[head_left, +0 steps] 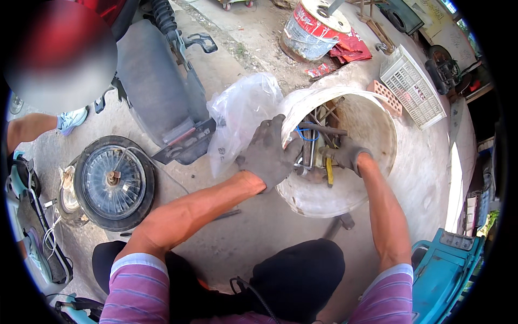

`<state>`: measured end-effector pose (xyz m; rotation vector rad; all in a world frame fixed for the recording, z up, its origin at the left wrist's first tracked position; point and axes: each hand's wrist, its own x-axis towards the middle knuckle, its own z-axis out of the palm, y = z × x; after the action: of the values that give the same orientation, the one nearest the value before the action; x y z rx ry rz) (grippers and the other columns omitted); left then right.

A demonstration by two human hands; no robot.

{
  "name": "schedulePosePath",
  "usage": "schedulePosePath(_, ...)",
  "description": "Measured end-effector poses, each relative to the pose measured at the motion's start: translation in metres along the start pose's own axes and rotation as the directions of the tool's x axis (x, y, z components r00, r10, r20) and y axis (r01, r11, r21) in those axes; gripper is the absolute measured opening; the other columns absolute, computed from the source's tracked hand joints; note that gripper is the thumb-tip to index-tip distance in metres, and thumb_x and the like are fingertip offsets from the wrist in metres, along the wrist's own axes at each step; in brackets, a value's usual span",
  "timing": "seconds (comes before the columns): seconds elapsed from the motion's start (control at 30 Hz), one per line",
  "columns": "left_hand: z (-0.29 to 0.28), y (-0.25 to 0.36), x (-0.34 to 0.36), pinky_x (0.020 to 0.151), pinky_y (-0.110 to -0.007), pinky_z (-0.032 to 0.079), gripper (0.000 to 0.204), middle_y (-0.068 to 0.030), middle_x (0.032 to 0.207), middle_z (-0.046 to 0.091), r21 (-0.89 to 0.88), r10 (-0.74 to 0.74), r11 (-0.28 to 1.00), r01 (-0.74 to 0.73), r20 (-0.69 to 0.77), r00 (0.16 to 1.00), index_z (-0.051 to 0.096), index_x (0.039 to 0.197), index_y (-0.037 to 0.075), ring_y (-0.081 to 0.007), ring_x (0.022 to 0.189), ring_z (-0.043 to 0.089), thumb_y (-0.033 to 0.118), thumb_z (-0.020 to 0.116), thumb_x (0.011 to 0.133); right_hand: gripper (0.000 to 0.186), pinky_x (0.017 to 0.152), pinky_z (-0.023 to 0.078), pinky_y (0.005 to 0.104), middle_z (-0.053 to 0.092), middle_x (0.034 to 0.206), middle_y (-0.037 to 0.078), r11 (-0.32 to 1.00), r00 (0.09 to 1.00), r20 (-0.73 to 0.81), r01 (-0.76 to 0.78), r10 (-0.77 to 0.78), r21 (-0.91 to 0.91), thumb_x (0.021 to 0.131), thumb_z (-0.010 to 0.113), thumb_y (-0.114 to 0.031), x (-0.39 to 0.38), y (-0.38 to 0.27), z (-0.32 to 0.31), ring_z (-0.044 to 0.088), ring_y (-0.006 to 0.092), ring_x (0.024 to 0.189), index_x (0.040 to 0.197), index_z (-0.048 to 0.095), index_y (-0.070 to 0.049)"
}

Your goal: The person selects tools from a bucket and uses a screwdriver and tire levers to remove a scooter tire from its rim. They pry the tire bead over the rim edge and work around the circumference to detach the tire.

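Note:
A large white plastic bucket (pixel 384 141) lies tipped, its mouth toward me. Inside is a jumble of metal hand tools (pixel 308 146), with a loop of blue wire (pixel 305 133) and a short yellow-handled tool (pixel 329 171) among them. My left hand (pixel 268 155), in a grey glove, grips the near-left rim, the thumb over its edge. Reaching inside, my gloved right hand (pixel 348 155) has its fingers curled down among the tools, just above the yellow handle. What those fingers hold is hidden. A clear plastic bag (pixel 243 116) touches the bucket's left side.
To the left lie a wheel with a tyre (pixel 113 178) and a scooter's dark rear part (pixel 162 81). Behind the bucket are a perforated brick (pixel 385 97), a white crate (pixel 413 86) and a paint-stained drum (pixel 313 29). A teal plastic object (pixel 450 270) stands at right. Another person's leg (pixel 38 129) shows at left.

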<state>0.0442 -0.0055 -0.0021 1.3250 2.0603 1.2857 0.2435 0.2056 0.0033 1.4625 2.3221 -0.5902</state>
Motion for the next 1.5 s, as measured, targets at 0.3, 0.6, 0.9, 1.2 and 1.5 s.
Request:
schedulePosePath(0.3,0.009,0.000,-0.013,0.099,-0.052,0.052,0.066,-0.0301,0.123,0.063,0.051,0.192,0.981,-0.188,-0.081,0.978,0.049,0.147,-0.002,-0.0461,0.115,0.064,0.035,0.071,0.097,0.071,0.048,0.057,0.0431,0.069,0.124,0.019,0.928,0.995,0.083,0.028,-0.063,0.372,0.088,0.083,-0.034,0.031,-0.004,0.021,0.070,0.0269,0.072,0.147,0.055,-0.005)
schedulePosePath(0.6,0.019,0.013,-0.006,0.102,-0.052,0.050,0.063,-0.0297,0.124,0.061,0.062,0.178,0.983,-0.171,-0.130,0.975,0.048,0.147,-0.002,-0.0470,0.115,0.061,0.029,0.070,0.097,0.050,0.051,0.056,0.0401,0.073,0.101,0.015,0.794,0.990,0.128,-0.036,-0.053,0.607,0.091,0.082,-0.028,0.025,0.013,0.032,0.067,0.0224,0.065,0.133,0.066,-0.005)
schedulePosePath(0.9,0.015,0.026,0.005,0.106,-0.052,0.047,0.069,-0.0293,0.126,0.058,0.024,0.019,1.000,-0.017,-0.082,0.996,0.046,0.147,-0.004,-0.0462,0.120,0.058,0.038,0.068,0.096,0.034,0.052,0.047,0.0387,0.067,0.079,0.009,0.799,0.971,0.238,-0.150,0.008,0.583,0.086,0.083,-0.024,0.011,0.017,0.000,0.059,0.0185,0.063,0.103,0.073,0.003)
schedulePosePath(1.2,0.017,0.037,0.011,0.107,-0.051,0.047,0.068,-0.0273,0.127,0.059,0.002,-0.045,0.999,0.046,-0.074,0.996,0.047,0.147,-0.004,-0.0449,0.123,0.058,0.034,0.069,0.095,0.032,0.071,0.052,0.0349,0.065,0.088,0.006,0.887,0.996,0.080,-0.070,0.038,0.456,0.082,0.083,-0.017,-0.062,0.015,-0.060,0.061,0.0171,0.079,0.105,0.067,-0.001)
schedulePosePath(1.5,0.009,0.018,0.027,0.106,-0.049,0.047,0.068,-0.0244,0.122,0.062,-0.033,-0.051,0.998,0.049,-0.070,0.996,0.052,0.143,-0.004,-0.0403,0.120,0.058,0.039,0.070,0.093,0.027,0.068,0.049,0.0296,0.061,0.085,0.002,0.698,0.953,-0.270,0.101,0.136,0.709,0.082,0.078,-0.005,-0.175,0.032,-0.091,0.058,0.0115,0.075,0.103,0.061,-0.004)
